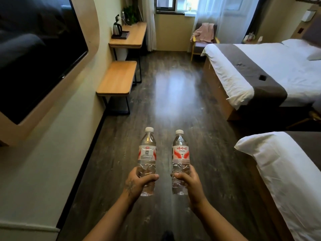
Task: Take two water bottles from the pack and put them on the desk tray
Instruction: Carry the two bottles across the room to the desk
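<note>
Bottles are out of the pack: your left hand point(139, 181) grips one water bottle point(147, 153), your right hand point(188, 181) grips the other bottle point(180, 153), low in the frame. You must carry both to the dark tray point(123, 36) on the desk point(134, 34), upper middle.

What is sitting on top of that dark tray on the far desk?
On the dark tray, which rests on the far desk, a metal kettle stands at its left end. The rest of the tray looks bare. The tray surface under the kettle is hidden.
</note>
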The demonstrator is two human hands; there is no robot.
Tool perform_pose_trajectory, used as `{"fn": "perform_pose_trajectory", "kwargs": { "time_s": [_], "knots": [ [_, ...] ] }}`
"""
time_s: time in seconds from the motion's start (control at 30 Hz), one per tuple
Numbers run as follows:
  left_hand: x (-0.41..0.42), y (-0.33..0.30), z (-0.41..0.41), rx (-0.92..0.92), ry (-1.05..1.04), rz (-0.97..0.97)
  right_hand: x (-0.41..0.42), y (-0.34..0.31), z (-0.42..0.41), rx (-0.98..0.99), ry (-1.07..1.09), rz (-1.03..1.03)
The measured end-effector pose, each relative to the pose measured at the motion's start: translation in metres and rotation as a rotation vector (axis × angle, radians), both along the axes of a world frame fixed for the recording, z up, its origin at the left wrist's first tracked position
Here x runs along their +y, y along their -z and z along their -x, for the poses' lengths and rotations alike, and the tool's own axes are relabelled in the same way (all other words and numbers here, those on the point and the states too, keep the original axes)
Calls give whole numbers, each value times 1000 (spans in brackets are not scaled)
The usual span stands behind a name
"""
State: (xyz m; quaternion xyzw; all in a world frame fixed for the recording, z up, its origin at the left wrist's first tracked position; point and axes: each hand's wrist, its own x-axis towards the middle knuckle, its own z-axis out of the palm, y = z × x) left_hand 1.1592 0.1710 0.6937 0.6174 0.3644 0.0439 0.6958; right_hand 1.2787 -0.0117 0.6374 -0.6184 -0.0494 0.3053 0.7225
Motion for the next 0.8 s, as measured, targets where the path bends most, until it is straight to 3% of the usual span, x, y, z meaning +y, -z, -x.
{"fn": "perform_pose_trajectory", "kwargs": {
  "time_s": [0.43, 0.8],
  "knots": [
    [125, -4, -218, -57, -50, -6, 123, -16, -221, 2, 18, 28],
    [288, -9, -415, -76, 65, 12, 281, -17, -405, 10, 67, 54]
  ]
}}
